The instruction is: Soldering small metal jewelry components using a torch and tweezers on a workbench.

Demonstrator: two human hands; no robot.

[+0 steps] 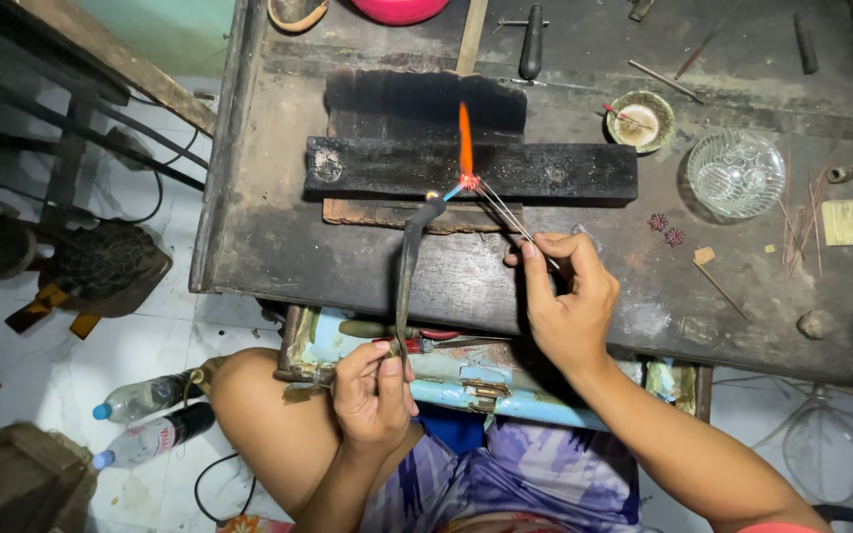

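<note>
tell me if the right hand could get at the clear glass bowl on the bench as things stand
Probably yes. The glass bowl sits open on the bench, up and to the right of the right hand, with nothing between them. But that hand is pinching tweezers at the flame, so it is occupied.

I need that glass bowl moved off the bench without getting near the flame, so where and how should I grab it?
Take the glass bowl by its rim, from above on its right side. It sits upright and open, and the flame and tweezers are to its left.
</note>
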